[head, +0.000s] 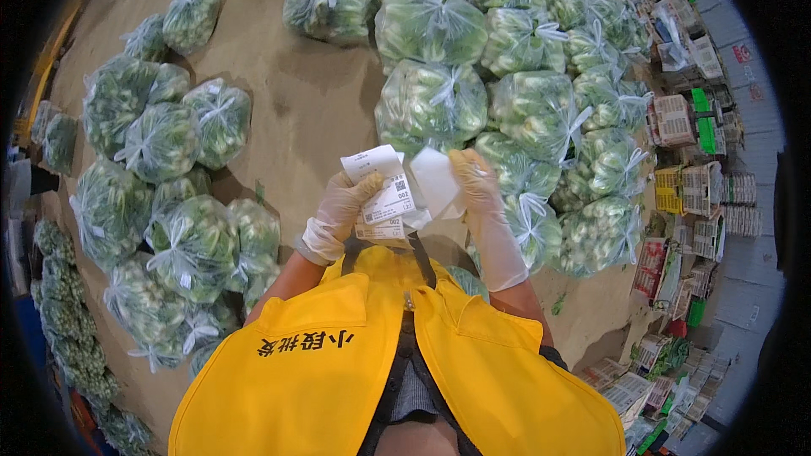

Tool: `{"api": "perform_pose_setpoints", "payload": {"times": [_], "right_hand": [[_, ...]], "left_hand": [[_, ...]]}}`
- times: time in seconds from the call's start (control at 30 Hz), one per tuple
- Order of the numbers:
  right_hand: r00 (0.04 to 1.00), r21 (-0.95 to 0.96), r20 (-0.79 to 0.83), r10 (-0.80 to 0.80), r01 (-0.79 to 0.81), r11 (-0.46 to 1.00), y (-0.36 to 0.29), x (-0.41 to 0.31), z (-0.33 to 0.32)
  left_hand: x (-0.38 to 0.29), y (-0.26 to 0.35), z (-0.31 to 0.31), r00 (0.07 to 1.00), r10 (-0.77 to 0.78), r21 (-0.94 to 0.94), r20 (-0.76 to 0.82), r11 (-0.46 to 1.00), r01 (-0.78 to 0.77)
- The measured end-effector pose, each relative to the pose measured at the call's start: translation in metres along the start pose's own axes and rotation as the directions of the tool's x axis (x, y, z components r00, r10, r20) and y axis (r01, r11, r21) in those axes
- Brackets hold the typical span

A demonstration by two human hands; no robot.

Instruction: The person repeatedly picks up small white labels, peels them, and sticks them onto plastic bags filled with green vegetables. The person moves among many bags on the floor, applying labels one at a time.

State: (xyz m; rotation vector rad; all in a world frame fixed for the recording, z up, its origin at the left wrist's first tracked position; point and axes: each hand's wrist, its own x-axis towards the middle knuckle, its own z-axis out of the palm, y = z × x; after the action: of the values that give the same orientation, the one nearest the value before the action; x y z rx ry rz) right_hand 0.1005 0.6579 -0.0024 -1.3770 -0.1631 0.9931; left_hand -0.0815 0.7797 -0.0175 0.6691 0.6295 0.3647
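Both my hands wear thin translucent gloves and meet in front of the yellow vest. My left hand is closed on several white printed paper labels, which bear text and square codes. My right hand pinches white paper slips with their blank sides showing, just beside the labels. Part of the right fingers is hidden behind the paper. Beyond the hands stands a tied clear plastic bag of green-and-white vegetables.
More tied bags of vegetables lie grouped on the concrete floor at the left. Rows of similar bags fill the upper middle and right. Stacked plastic crates line the right side. Further bagged greens lie at the far left.
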Motion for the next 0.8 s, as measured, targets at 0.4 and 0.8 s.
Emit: {"api": "perform_pose_setpoints", "payload": {"times": [0.4,0.8], "right_hand": [[0.996,0.048,-0.092,0.013,-0.009,0.999,-0.009,0.0,0.02],[0.998,-0.088,-0.057,0.007,-0.012,0.996,-0.045,0.02,0.05]], "left_hand": [[0.067,0.046,-0.008,0.995,-0.028,0.083,0.092,0.996,0.02],[0.088,0.065,-0.006,0.965,-0.085,0.092,0.247,0.994,0.063]]}}
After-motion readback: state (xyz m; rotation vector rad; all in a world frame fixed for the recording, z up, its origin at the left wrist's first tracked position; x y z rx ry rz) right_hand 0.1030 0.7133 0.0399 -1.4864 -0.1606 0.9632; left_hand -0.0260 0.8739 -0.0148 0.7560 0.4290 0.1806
